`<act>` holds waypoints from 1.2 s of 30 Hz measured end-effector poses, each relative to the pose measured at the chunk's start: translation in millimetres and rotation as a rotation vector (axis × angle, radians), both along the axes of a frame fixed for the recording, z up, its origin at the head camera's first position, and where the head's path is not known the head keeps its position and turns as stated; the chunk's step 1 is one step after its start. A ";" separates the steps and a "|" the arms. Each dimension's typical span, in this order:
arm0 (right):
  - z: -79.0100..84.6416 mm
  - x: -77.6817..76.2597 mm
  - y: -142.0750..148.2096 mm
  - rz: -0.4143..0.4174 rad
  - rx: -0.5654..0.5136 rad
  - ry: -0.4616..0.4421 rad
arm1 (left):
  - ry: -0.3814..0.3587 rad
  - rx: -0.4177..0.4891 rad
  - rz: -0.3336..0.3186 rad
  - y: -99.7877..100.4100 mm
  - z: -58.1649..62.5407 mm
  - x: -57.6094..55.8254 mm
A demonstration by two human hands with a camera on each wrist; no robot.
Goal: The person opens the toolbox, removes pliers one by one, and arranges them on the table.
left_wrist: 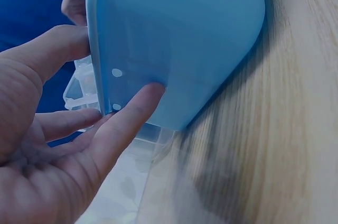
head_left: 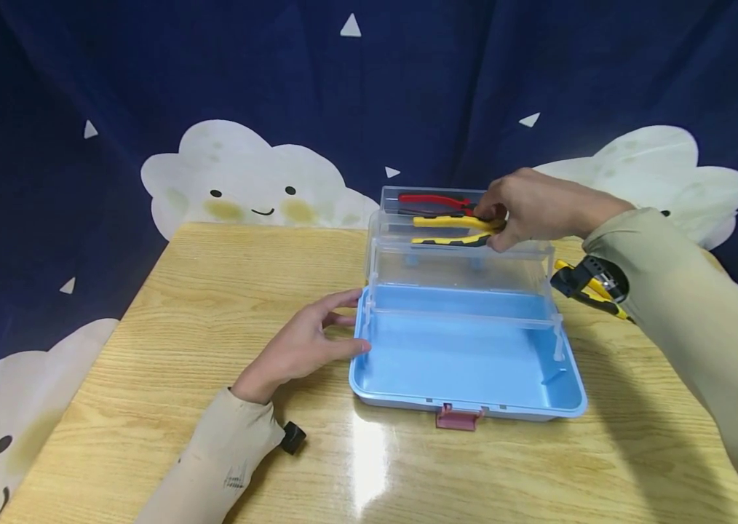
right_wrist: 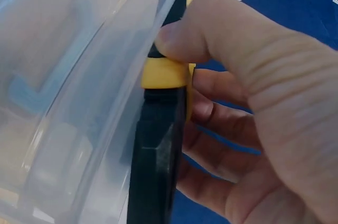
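A light blue toolbox [head_left: 461, 349] stands with its lid back and its clear trays [head_left: 461, 276] raised. My left hand [head_left: 316, 338] holds its left side, thumb over the rim and fingers against the outer wall [left_wrist: 200, 39]. My right hand [head_left: 533, 207] is at the upper tray and grips yellow-and-black pliers [head_left: 450, 239] near the head. In the right wrist view, my thumb and fingers pinch the pliers [right_wrist: 165, 73] beside a clear tray wall. Red-handled pliers [head_left: 434, 199] lie behind them in the top tray, partly hidden by my hand.
Another yellow-and-black tool [head_left: 594, 284] lies on the wooden table [head_left: 244, 276] right of the box, partly covered by the right wrist camera. A dark pink latch [head_left: 459, 418] hangs at the box's front. Behind the table hangs a navy curtain [head_left: 244, 65] with clouds.
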State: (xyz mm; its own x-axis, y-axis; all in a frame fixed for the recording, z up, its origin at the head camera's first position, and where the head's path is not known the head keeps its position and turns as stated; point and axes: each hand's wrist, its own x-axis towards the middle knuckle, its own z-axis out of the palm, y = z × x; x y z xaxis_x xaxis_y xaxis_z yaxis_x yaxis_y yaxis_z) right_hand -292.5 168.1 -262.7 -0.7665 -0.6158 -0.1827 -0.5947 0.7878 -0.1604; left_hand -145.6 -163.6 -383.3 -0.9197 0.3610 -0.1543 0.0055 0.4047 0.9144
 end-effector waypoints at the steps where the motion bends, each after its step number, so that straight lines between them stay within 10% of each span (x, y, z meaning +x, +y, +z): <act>1: 0.2 0.1 0.1 0.002 0.004 0.002 | -0.005 -0.001 0.002 0.4 0.1 -0.1; 36: -1.8 6.8 18.4 -0.105 -0.170 0.042 | 0.001 -0.025 -0.007 -1.2 -3.6 -3.8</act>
State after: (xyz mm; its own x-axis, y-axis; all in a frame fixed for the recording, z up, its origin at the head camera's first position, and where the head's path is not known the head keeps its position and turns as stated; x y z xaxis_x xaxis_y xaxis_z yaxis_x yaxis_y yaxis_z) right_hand -285.8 186.5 -264.5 -0.8330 -0.5511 -0.0497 -0.5194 0.8097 -0.2731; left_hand -149.3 -164.8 -387.0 -0.9175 0.3632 -0.1620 0.0095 0.4273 0.9040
